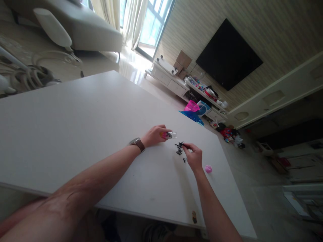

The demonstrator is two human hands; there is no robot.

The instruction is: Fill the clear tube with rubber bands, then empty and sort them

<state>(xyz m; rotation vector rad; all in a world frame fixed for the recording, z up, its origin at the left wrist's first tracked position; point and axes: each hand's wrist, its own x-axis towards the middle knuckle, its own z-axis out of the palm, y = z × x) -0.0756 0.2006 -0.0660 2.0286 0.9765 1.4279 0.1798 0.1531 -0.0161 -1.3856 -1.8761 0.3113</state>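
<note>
My left hand (155, 135), with a watch (137, 144) on its wrist, is closed round a small clear bottle (171, 135). The bottle lies tilted on its side, its open mouth facing right, and dark bits show inside it. Just right of the mouth is a loose heap of small black strands (179, 148), possibly hair ties, on the white table (101, 117). My right hand (193, 155) pinches at the heap's right edge with thumb and forefinger; what is between the fingertips looks black and is too small to make out fully. A pink cap-like piece (208, 168) rests right of that hand.
A small yellow and dark object (194, 217) lies near the table's front edge, beside my right forearm. Beyond the far edge are a pink basket (191, 106), a blue bag (192, 117) and a low white cabinet (166, 78).
</note>
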